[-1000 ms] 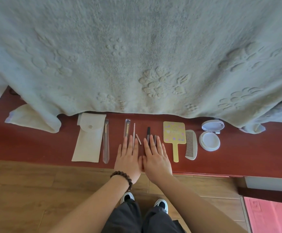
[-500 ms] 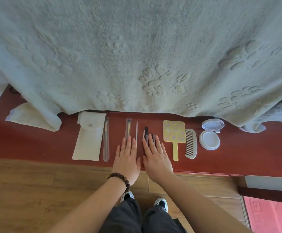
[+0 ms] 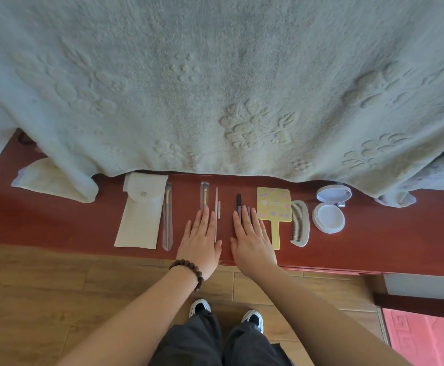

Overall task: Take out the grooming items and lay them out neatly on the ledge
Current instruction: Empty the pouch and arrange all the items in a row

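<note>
Grooming items lie in a row on the red ledge (image 3: 390, 233). From the left: a white snap pouch (image 3: 140, 215), a brush in a clear sleeve (image 3: 167, 217), a second sleeved brush (image 3: 204, 195), thin sticks (image 3: 217, 204), a dark pen-like tool (image 3: 238, 202), a yellow hand mirror (image 3: 273, 207), a white comb (image 3: 299, 223) and a round compact (image 3: 329, 210) with its lid up. My left hand (image 3: 201, 239) lies flat with straight fingers over the second brush's lower end. My right hand (image 3: 251, 236) lies flat over the dark tools.
A pale green blanket (image 3: 215, 83) hangs over the back of the ledge, its corner drooping at the left. A cream cloth (image 3: 38, 178) lies at the far left. Wooden floor and a pink mat (image 3: 427, 339) lie below the ledge.
Both hands have spread slightly apart, the left one sliding left and the right one right. The thin sticks now lie straight and parallel between them.
</note>
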